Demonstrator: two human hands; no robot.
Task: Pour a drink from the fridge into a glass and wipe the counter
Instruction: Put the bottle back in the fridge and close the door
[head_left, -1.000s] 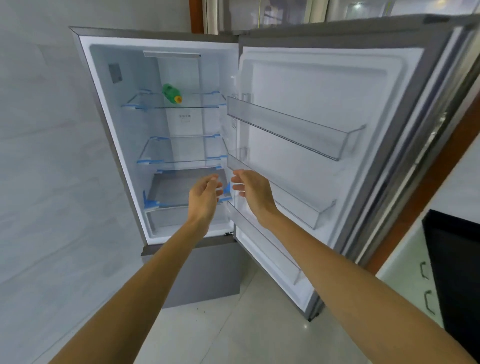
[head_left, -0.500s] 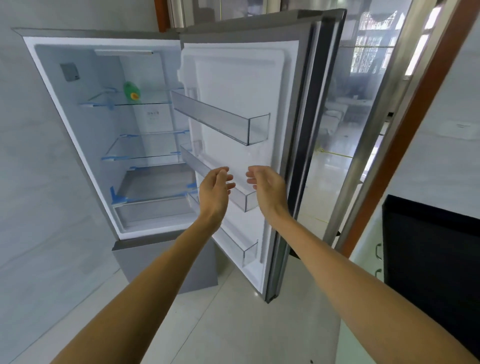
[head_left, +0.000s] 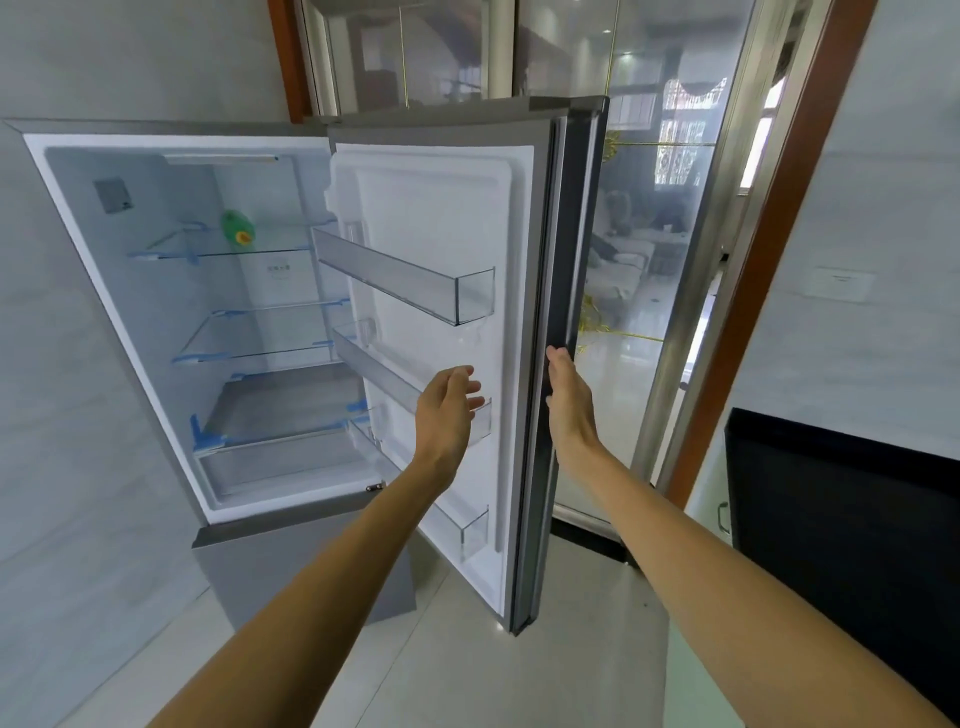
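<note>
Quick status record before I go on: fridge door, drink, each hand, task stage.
fridge door: open wide, inner side towards the camera
drink: green bottle on the top glass shelf, untouched
left hand: open, holds nothing, in front of the middle door bin
right hand: open, fingers straight, at the door's outer edge; contact unclear
glass: not in view
stage: bottle not yet taken out

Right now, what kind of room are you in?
Probably a home kitchen: an open fridge with a green bottle on its top shelf, a cabinet on the right, and a glass door behind.
</note>
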